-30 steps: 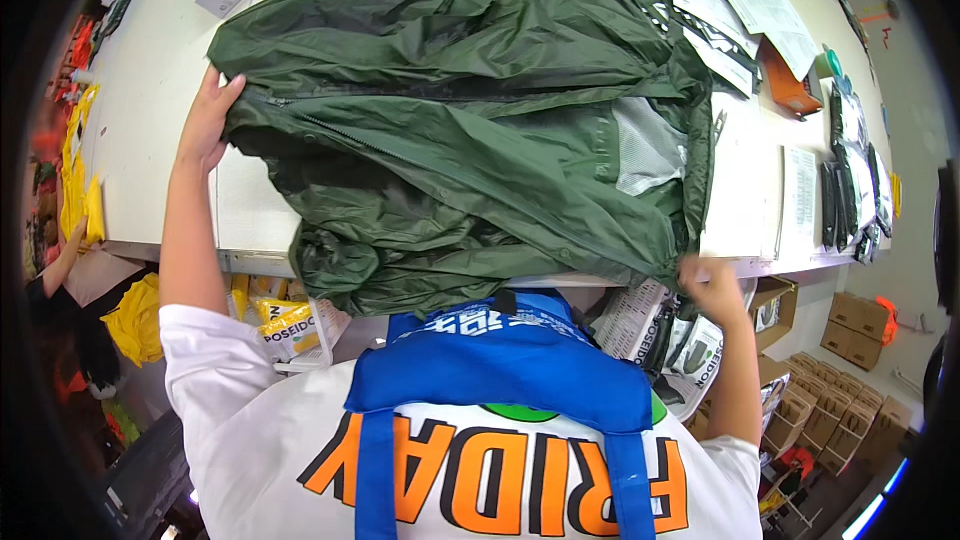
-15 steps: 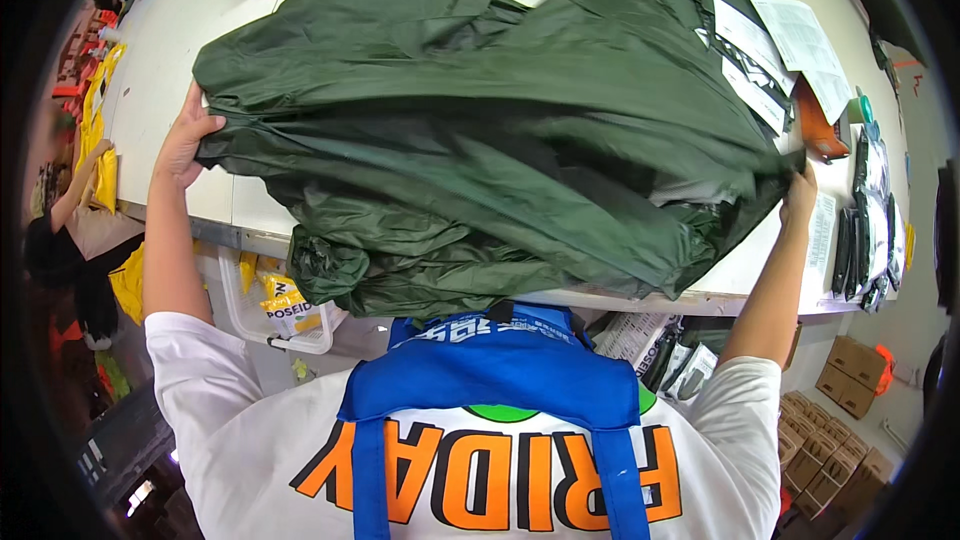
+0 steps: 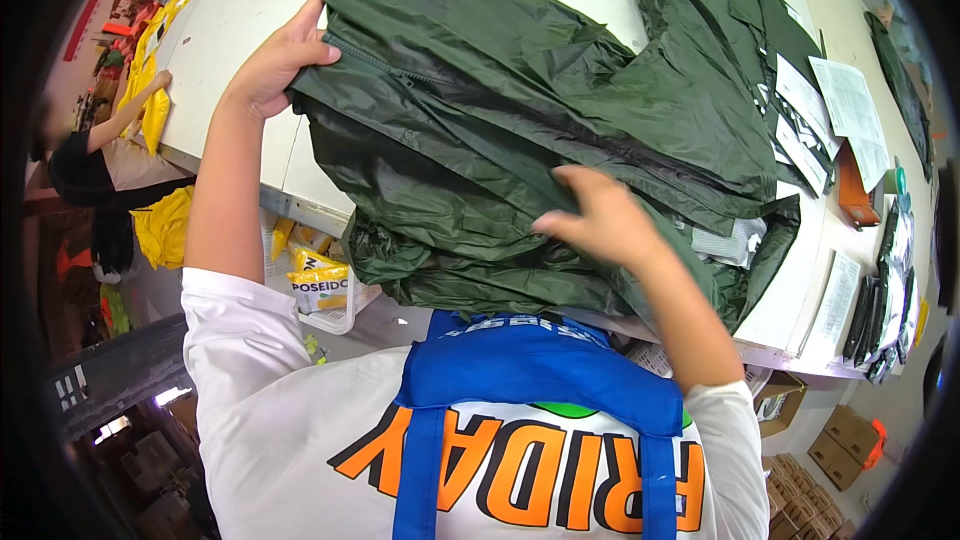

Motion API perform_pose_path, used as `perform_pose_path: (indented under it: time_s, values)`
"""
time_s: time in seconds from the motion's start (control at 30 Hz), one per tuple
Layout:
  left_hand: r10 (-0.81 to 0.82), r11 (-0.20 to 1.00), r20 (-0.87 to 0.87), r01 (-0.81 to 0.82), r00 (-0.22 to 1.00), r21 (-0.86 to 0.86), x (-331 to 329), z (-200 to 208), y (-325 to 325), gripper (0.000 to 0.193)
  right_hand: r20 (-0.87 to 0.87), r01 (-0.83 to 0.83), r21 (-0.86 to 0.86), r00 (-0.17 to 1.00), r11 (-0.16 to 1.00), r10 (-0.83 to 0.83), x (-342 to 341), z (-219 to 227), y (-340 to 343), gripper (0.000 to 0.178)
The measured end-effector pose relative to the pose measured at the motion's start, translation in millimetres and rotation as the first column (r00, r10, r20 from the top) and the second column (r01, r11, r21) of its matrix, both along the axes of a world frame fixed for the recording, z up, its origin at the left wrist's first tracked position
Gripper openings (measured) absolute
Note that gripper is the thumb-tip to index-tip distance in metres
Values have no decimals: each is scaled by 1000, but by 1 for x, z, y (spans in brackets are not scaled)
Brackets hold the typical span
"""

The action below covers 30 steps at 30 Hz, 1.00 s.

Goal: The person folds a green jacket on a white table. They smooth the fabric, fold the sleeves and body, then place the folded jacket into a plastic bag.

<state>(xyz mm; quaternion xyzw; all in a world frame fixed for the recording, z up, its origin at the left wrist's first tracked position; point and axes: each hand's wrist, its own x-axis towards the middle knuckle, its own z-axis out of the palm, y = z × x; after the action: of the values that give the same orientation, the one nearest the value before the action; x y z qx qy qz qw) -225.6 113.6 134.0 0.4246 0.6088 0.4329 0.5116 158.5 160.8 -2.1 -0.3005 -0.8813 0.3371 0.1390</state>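
Note:
A dark green rain jacket (image 3: 480, 110) lies spread and wrinkled on the white table, its zip strip showing along the upper left part. My left hand (image 3: 280, 60) grips the jacket's left end between thumb and fingers, close to the zip. Over the middle of the jacket is my right hand (image 3: 605, 215), thumb and fingers apart, holding nothing; whether it touches the fabric I cannot tell. A pale grey patch (image 3: 730, 242) shows in a fold at the jacket's right side.
Paper sheets (image 3: 850, 120), an orange-brown object (image 3: 855, 185) and a stack of dark packets (image 3: 885, 290) sit on the table (image 3: 240, 10) at right. Below its left edge is a white basket (image 3: 345, 312) with a yellow-and-white bag (image 3: 318, 282). A co-worker (image 3: 100, 165) handles yellow fabric at far left.
My right hand has let go of the jacket's right end and moved left over its middle. My left hand, still gripping, has shifted right and away from me; the zip now shows.

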Motion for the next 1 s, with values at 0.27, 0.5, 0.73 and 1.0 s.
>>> perform_pose_path:
  time_s: [0.27,0.5,0.73,1.0]
  values:
    - [115,992,-20,-113,993,64,-3,-6,-18,82,161,48,-294,987,955,0,24,-11,9,5]
    - [93,995,-13,-92,996,50,0,-8,-17,80,53,66,69,996,995,-70,-6,-21,-17,29]
    - [47,998,-104,-43,993,40,-6,-9,-10,87,148,21,116,988,993,-38,1,-57,-6,20]
    - [63,993,-1,-62,998,98,-9,-11,-27,93,116,49,-358,993,933,-7,13,23,-32,16]
